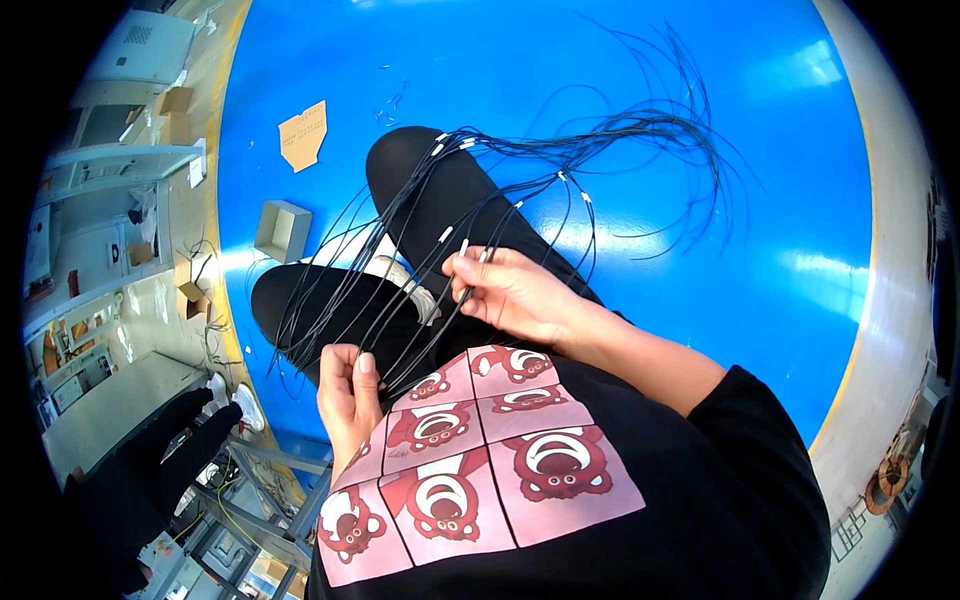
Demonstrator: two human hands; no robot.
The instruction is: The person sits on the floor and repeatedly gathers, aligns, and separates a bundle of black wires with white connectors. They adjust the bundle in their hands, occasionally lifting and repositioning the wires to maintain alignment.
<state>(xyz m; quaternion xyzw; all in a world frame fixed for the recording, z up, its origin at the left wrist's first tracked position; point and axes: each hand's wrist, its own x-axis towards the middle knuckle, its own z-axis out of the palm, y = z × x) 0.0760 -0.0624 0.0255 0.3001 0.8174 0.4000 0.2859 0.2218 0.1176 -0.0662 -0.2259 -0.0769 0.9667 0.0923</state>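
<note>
A bundle of thin black cables with white label sleeves lies across my thighs and trails off over the blue floor to the right. Above my lap, my right hand pinches a black cable close to a white sleeve, with other labelled strands beside its fingers. Lower and to the left, my left hand is closed, thumb pressed against the curled fingers. Strands run right up to that thumb; what its fingers hold is hidden. More cable lengths hang over my left knee.
On the blue floor lie a cardboard piece, an open grey box and small dark scraps. Shelving stands at the left. A person's legs and a metal frame are at lower left. A cable spool sits far right.
</note>
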